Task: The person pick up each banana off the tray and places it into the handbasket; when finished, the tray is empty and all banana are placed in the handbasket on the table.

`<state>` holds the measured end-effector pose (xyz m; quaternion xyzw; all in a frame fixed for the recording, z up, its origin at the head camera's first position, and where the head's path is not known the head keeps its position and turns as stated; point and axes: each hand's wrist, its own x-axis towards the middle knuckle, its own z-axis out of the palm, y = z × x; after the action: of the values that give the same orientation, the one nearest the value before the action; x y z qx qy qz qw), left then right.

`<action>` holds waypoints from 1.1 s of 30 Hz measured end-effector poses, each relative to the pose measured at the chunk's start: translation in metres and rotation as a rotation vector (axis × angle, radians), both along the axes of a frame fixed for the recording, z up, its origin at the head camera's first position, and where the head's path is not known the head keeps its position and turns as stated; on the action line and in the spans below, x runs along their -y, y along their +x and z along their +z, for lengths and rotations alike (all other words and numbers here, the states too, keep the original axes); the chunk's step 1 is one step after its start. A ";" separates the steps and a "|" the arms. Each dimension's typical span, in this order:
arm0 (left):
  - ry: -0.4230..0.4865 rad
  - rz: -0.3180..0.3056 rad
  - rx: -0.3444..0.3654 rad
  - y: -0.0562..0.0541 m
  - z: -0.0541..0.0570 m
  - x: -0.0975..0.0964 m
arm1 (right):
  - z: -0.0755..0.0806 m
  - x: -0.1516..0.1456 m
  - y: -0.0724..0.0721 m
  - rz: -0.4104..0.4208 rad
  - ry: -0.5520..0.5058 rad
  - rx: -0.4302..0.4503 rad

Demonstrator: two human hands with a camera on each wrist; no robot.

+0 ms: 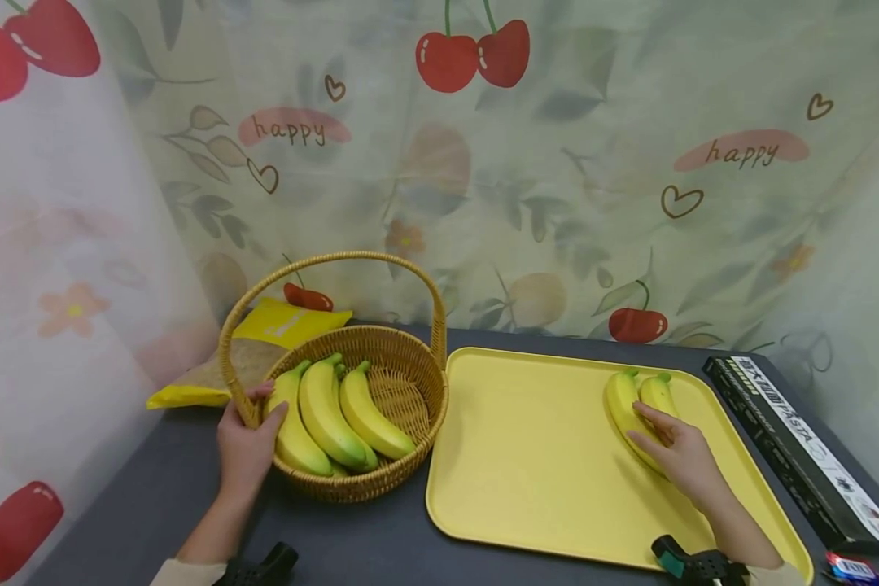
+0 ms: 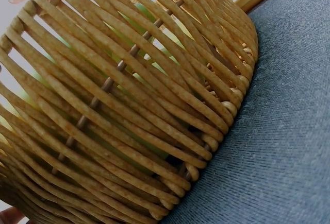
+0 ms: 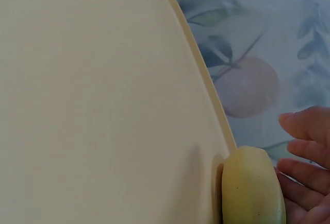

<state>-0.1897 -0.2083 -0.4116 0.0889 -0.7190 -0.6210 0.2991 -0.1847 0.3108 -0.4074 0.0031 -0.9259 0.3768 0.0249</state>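
Most of the view was filled by the side of a wicker basket (image 2: 124, 105), which was seen at a slant. Between its woven strands, some green and yellowish shapes (image 2: 146, 11) were partly shown. Along its lower edge, a finely ribbed blue-grey surface (image 2: 273, 131) was seen. In the bottom left corner, just beside the basket, only a small part of the left hand (image 2: 10, 216) was shown.

Head view looks forward and down from before the yellow tray (image 1: 527, 456); left-wrist view faces the basket (image 2: 116, 87), left of it, closely; right-wrist view, near above it, shares its surface with head.
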 end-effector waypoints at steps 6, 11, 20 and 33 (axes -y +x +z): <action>0.004 -0.002 0.014 0.000 0.002 -0.001 | -0.007 -0.002 0.001 0.030 0.073 -0.053; 0.000 0.003 0.004 -0.001 0.002 0.000 | -0.011 -0.001 0.000 0.075 0.091 -0.103; -0.001 0.007 -0.020 0.001 0.002 -0.002 | -0.016 -0.001 -0.001 0.116 0.031 -0.083; -0.002 0.002 0.009 0.000 0.000 0.000 | -0.017 0.006 -0.002 0.238 0.068 -0.023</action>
<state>-0.1899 -0.2085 -0.4119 0.0919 -0.7211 -0.6195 0.2964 -0.1862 0.3043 -0.4240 0.1183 -0.9309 0.3454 -0.0093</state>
